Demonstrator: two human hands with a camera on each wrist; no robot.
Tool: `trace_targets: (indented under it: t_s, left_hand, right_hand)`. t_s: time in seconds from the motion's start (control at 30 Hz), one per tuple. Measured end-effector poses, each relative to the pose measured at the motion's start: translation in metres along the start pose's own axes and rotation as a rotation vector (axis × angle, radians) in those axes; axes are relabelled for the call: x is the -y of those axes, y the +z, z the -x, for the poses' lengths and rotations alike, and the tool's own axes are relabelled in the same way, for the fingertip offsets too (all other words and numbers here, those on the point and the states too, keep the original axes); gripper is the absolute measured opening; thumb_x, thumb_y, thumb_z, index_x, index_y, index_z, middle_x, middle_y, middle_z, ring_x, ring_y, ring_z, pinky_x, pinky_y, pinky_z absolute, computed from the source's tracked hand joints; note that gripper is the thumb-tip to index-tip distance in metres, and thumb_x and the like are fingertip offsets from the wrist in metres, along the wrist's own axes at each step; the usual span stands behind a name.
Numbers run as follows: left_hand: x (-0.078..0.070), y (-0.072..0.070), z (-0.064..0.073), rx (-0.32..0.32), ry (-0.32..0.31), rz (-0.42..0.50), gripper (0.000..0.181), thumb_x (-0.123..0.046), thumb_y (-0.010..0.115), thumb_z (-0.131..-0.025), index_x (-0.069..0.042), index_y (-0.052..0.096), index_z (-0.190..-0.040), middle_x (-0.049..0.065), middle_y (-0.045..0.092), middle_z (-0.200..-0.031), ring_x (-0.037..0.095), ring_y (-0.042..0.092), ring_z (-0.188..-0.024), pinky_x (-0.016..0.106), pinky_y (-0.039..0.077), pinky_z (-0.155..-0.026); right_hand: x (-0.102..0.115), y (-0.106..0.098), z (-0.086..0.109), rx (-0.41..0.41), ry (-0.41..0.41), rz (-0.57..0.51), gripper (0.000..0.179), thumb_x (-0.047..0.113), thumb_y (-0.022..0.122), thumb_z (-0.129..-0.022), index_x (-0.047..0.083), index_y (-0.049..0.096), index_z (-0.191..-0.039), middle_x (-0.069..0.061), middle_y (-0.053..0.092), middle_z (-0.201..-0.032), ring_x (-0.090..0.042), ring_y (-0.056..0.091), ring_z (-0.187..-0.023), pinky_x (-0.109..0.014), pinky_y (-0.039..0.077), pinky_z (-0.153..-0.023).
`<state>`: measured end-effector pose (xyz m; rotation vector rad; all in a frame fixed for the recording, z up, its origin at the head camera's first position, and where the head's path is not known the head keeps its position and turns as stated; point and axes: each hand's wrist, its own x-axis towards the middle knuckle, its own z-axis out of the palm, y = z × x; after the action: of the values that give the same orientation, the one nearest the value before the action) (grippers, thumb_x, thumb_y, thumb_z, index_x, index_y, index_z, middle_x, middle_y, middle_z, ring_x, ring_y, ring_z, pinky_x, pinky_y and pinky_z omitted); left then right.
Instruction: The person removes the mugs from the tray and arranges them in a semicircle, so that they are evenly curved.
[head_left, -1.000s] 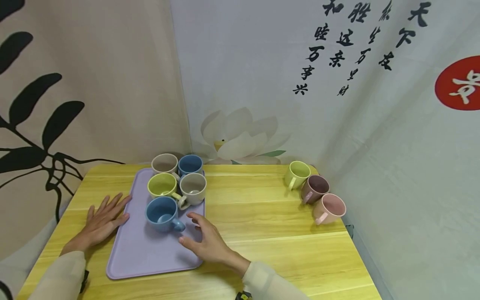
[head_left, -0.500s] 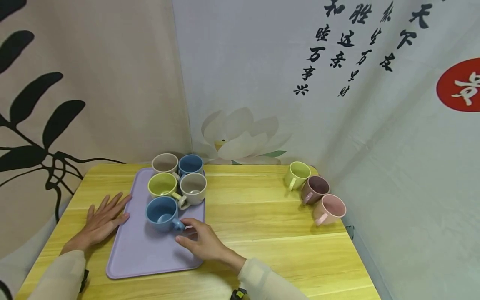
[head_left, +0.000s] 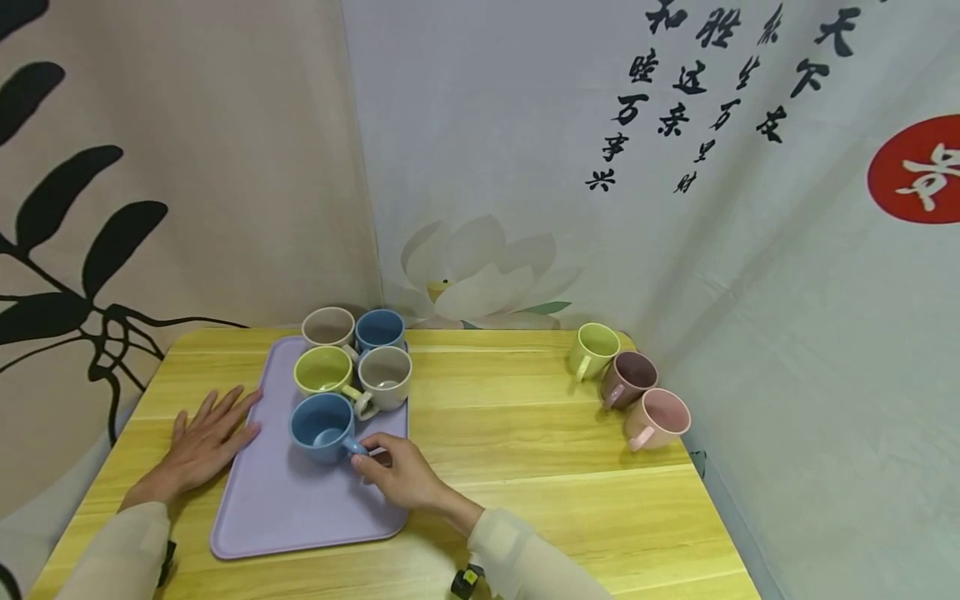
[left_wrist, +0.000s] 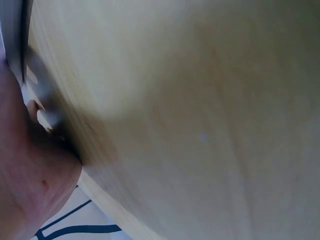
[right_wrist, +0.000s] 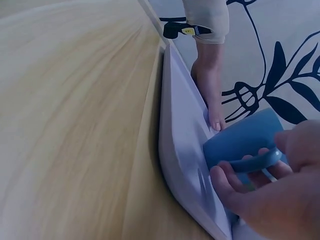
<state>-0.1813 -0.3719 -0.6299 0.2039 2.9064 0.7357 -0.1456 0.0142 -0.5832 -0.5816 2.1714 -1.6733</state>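
Observation:
A blue mug (head_left: 323, 427) stands upright on a lilac tray (head_left: 300, 517), its handle pointing right. My right hand (head_left: 405, 473) pinches that handle between thumb and fingers; in the right wrist view the fingers curl around the blue handle (right_wrist: 250, 163). My left hand (head_left: 206, 442) lies flat at the tray's left edge, fingers spread, the tips touching the rim. Behind the blue mug on the tray are a yellow-green mug (head_left: 323, 371), a light grey mug (head_left: 386, 379), a beige mug (head_left: 328, 327) and another blue mug (head_left: 380, 328).
At the table's right edge stand a light green mug (head_left: 592, 350), a dark mauve mug (head_left: 628, 380) and a pink mug (head_left: 657, 419), close together. The wooden table (head_left: 510, 417) meets a printed cloth backdrop (head_left: 480, 167) behind.
My right hand has moved left to the front blue mug's handle, and its fingers have closed on it. The left hand and the mugs stay where they were.

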Motion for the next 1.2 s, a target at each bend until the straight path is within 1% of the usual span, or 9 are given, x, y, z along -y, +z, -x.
trace_targets:
  t_s: [0.07, 0.2, 0.27, 0.6, 0.77, 0.87, 1.03, 1.1, 1.2]
  left_hand:
    - [0.002, 0.002, -0.001, -0.004, 0.002, -0.001, 0.078, -0.059, 0.042, -0.119, -0.018, 0.021, -0.181, 0.035, 0.007, -0.186, 0.068, -0.008, -0.169, 0.093, -0.015, -0.124]
    - [0.003, 0.004, -0.002, -0.004, -0.002, 0.0, 0.08, -0.061, 0.044, -0.118, -0.019, 0.02, -0.182, 0.035, 0.007, -0.186, 0.069, -0.009, -0.169, 0.092, -0.017, -0.124]
    - [0.002, 0.003, -0.002, -0.003, -0.006, 0.004, 0.082, -0.062, 0.045, -0.117, -0.018, 0.019, -0.182, 0.036, 0.006, -0.186, 0.069, -0.01, -0.169, 0.091, -0.018, -0.124]
    - [-0.002, 0.001, -0.001, -0.002, -0.013, 0.001, 0.084, -0.063, 0.046, -0.117, -0.018, 0.018, -0.182, 0.036, 0.007, -0.186, 0.069, -0.009, -0.169, 0.092, -0.017, -0.125]
    - [-0.002, 0.001, 0.0, -0.006, -0.012, 0.001, 0.083, -0.062, 0.046, -0.117, -0.018, 0.018, -0.182, 0.036, 0.007, -0.186, 0.068, -0.009, -0.169, 0.091, -0.017, -0.125]
    - [-0.001, 0.001, 0.0, -0.005, -0.017, -0.003, 0.084, -0.063, 0.046, -0.117, -0.018, 0.018, -0.182, 0.036, 0.007, -0.186, 0.068, -0.008, -0.169, 0.091, -0.017, -0.125]
    - [-0.002, 0.0, 0.0, -0.012, -0.009, -0.021, 0.084, -0.063, 0.047, -0.116, -0.018, 0.019, -0.182, 0.036, 0.009, -0.186, 0.068, -0.005, -0.169, 0.091, -0.014, -0.126]
    - [-0.002, 0.0, 0.0, -0.018, -0.005, -0.027, 0.084, -0.063, 0.047, -0.116, -0.018, 0.02, -0.182, 0.035, 0.01, -0.186, 0.068, -0.003, -0.17, 0.091, -0.012, -0.127]
    - [-0.002, 0.0, -0.001, -0.026, 0.0, -0.033, 0.083, -0.063, 0.047, -0.117, -0.019, 0.021, -0.182, 0.035, 0.011, -0.186, 0.068, -0.001, -0.17, 0.092, -0.009, -0.127]
  right_hand:
    - [-0.002, 0.001, -0.002, 0.003, 0.004, -0.018, 0.019, 0.016, 0.07, -0.113, 0.0, 0.075, -0.12, -0.022, 0.081, -0.114, -0.036, 0.085, -0.104, -0.02, 0.066, -0.08]
    - [-0.005, 0.001, -0.005, 0.005, 0.004, -0.022, 0.019, 0.016, 0.068, -0.114, -0.001, 0.075, -0.117, -0.024, 0.082, -0.111, -0.024, 0.084, -0.099, -0.023, 0.068, -0.082]
    - [-0.006, 0.001, -0.006, 0.012, 0.003, -0.027, 0.02, 0.016, 0.067, -0.114, -0.002, 0.075, -0.116, -0.026, 0.082, -0.111, -0.021, 0.084, -0.096, -0.024, 0.068, -0.082]
    - [-0.007, -0.001, -0.008, 0.053, -0.024, -0.019, 0.021, 0.015, 0.069, -0.113, -0.004, 0.078, -0.108, -0.026, 0.084, -0.107, -0.041, 0.085, -0.098, -0.031, 0.07, -0.082]
    - [-0.007, -0.003, -0.005, 0.064, -0.035, -0.01, 0.02, 0.014, 0.07, -0.112, -0.004, 0.079, -0.108, -0.026, 0.084, -0.106, -0.044, 0.084, -0.099, -0.031, 0.071, -0.083]
    - [-0.006, -0.006, -0.002, 0.075, -0.044, -0.009, 0.021, 0.014, 0.071, -0.112, -0.005, 0.079, -0.111, -0.027, 0.084, -0.107, -0.036, 0.085, -0.097, -0.027, 0.069, -0.084]
    - [-0.003, -0.013, 0.006, 0.087, -0.061, 0.01, 0.023, 0.017, 0.07, -0.113, -0.004, 0.08, -0.114, -0.025, 0.085, -0.11, -0.007, 0.079, -0.093, -0.016, 0.063, -0.085]
    - [-0.001, -0.017, 0.009, 0.091, -0.064, 0.004, 0.023, 0.018, 0.07, -0.113, -0.003, 0.08, -0.114, -0.024, 0.085, -0.11, -0.004, 0.078, -0.094, -0.016, 0.062, -0.087]
    - [0.003, -0.025, 0.017, 0.102, -0.052, -0.026, 0.024, 0.018, 0.07, -0.113, -0.004, 0.079, -0.116, -0.025, 0.085, -0.113, -0.005, 0.08, -0.098, -0.017, 0.062, -0.091]
